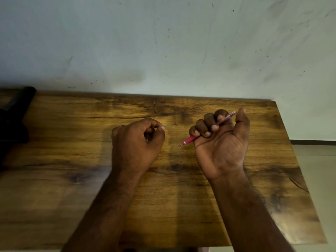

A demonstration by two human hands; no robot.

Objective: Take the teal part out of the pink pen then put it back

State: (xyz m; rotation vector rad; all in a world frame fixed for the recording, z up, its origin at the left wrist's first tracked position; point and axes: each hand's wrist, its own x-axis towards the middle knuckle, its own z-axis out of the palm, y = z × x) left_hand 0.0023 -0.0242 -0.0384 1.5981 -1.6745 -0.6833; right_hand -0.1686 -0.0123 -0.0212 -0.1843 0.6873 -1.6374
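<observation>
head view, the only one we have, looks down on a wooden table (pixel 163 206) set against a pale wall (pixel 163 42). we hold both of our hands just above the table, near each other but not touching.

our right hand (pixel 221 140) is turned palm up, its fingers curled tight around the pink pen (pixel 190 139). the pen lies slanted across the palm: its dark writing tip pokes out at the lower left, pointing toward our other hand, and its paler back end shows at the upper right, between the first finger and the thumb.

our left hand (pixel 136 140) is closed in a loose fist, knuckles up. thumb and first finger pinch something small, and a speck of teal (pixel 164 126) shows at the fingertips. we take this for the teal part, already out of the pen, though most of it is hidden and its shape cannot be told.

so we judge the first half done and the putting back about to begin. the next move calls for bringing the hands together, lining the teal part up with the pen's back end and pressing it in straight while the right hand holds the pen steady. which end takes the part we cannot tell for sure.

a dark object (pixel 16 113) sits at the table's far left edge, well apart from our hands.
</observation>
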